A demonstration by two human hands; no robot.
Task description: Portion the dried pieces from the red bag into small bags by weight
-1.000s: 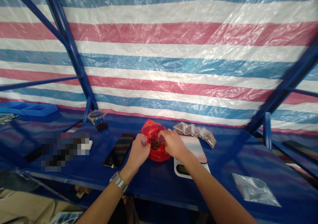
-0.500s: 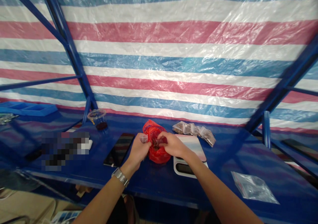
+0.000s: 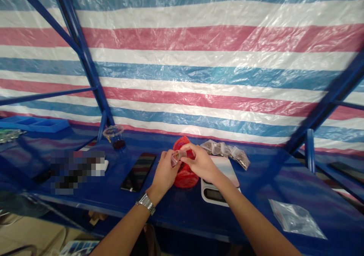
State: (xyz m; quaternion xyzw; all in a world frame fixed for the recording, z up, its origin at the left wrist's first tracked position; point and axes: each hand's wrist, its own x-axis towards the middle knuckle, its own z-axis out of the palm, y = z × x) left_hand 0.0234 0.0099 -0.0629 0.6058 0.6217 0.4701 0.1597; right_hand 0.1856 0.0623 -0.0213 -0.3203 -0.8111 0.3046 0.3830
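My left hand (image 3: pixel 165 171) is closed on a small clear plastic bag (image 3: pixel 175 158), held up at the left side of a red plastic bag (image 3: pixel 186 179). With fingers bent in a pinch, my right hand (image 3: pixel 200 162) meets the small bag's mouth from the right. Whether it grips the bag's edge or some contents is too small to tell. The red bag rests on the blue table, partly hidden behind both hands. Right beside it stands a white kitchen scale (image 3: pixel 214 196), its far part under my right forearm.
Several filled small zip bags (image 3: pixel 224 150) lie behind the scale. A clear flat bag (image 3: pixel 297 219) is at right. On the left are a black phone (image 3: pixel 138 172), a plastic cup (image 3: pixel 117 138) with dark liquid and a blue tray (image 3: pixel 49 126). Blue frame posts (image 3: pixel 92 72) rise behind.
My right hand has come up out of the red bag's opening to the small bag. My left hand has shifted right with the small bag, so the hands now meet.
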